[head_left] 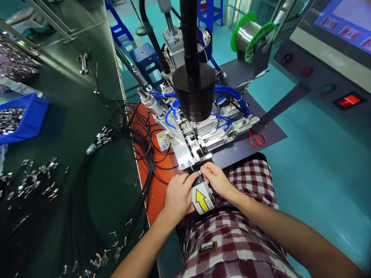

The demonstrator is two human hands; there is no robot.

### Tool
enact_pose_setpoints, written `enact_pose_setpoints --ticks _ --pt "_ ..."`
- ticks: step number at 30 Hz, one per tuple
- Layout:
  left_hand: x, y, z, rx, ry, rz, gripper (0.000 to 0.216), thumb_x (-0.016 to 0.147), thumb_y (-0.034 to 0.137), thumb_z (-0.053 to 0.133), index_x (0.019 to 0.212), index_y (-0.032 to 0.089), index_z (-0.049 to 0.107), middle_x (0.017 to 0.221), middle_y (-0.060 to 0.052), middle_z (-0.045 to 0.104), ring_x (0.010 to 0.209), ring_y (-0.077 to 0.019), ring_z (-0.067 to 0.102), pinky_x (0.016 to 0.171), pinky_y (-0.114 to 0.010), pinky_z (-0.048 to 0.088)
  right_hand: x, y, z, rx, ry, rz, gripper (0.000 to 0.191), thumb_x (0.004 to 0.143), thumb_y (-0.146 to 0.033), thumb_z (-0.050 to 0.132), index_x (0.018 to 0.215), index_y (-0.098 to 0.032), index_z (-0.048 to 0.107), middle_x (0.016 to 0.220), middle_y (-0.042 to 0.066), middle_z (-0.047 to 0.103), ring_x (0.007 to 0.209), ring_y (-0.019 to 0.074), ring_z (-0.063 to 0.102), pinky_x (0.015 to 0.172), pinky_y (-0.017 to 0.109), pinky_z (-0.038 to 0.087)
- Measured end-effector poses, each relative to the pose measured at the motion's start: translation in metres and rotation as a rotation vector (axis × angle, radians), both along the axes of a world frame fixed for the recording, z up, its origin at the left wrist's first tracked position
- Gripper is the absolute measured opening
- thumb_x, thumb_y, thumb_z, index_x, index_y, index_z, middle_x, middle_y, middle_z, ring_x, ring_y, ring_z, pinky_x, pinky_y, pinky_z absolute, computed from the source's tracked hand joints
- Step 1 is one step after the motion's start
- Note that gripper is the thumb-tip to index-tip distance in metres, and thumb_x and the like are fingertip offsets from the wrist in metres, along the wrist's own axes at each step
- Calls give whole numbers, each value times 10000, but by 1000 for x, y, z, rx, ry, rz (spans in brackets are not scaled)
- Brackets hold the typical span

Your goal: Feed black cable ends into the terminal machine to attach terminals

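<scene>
My left hand [177, 196] and my right hand [216, 180] meet at the front edge of a small metal fixture [193, 148] on a machine. Both pinch a tiny metal part [199, 172] at the fixture's slot, fingers pressed together; the part is too small to name. Just below the hands sits a white knob with a yellow arrow label [202, 199]. A black cylinder head [194, 92] hangs above the fixture, with blue air tubes [228, 94] around it.
Black cables [116, 162] with metal ends spread over the green bench at left. A blue bin [24, 117] holds small metal parts. Red scissors [257, 139] lie right of the fixture. A solder wire spool [253, 36] and a control panel with a red switch [348, 101] stand behind.
</scene>
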State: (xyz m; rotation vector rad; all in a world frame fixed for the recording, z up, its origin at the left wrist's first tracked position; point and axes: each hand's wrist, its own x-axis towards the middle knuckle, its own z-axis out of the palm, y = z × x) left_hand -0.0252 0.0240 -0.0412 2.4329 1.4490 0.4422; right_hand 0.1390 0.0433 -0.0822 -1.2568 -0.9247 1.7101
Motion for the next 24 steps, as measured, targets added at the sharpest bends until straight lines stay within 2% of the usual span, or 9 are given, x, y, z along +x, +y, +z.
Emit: enact_pose_setpoints --ticks 3,5,10,13,16,20,24 --pt "-8 -6 -4 -6 -148 52 340 910 90 386 1160 171 602 926 -75 599 877 -186 555 764 -330 491 0 0 0 13 13 -4 389 803 -555 571 693 -200 453 504 -78 428 463 86 351 470 235 285" --pt "-19 -15 -8 16 -206 105 329 922 109 387 1177 175 583 1011 -89 595 958 -188 565 833 -350 503 1 1 0 27 18 3 405 791 -572 573 690 -197 456 501 -79 429 463 86 356 473 234 290" --pt "-40 -45 -13 156 -6 176 431 920 126 413 1333 222 485 1213 -116 574 1120 -237 541 943 -435 476 3 2 1 31 15 10 419 773 -585 586 685 -196 459 502 -81 434 468 87 368 496 237 306" --pt "-39 -57 -12 171 148 197 497 918 178 442 1412 195 388 1335 -127 535 1224 -270 491 984 -450 457 3 2 2 28 5 17 421 767 -585 599 678 -197 462 500 -82 434 470 91 374 505 241 306" --pt "-33 -61 -11 192 264 239 508 914 231 463 1413 167 394 1382 -131 509 1253 -294 477 975 -448 464 4 4 2 28 -2 20 429 758 -586 615 670 -192 470 505 -78 444 475 91 384 509 240 307" --pt "-30 -60 -12 206 288 254 507 910 240 464 1408 159 405 1399 -119 498 1273 -290 468 973 -434 474 10 6 0 17 0 17 447 761 -595 615 672 -174 496 576 -51 489 497 89 416 524 244 331" --pt "-32 -60 -14 209 279 266 503 913 241 460 1408 169 407 1408 -108 490 1287 -278 457 979 -421 478 22 2 -1 3 -15 -39 453 814 -612 541 796 -159 552 678 -20 520 538 99 443 541 251 345"
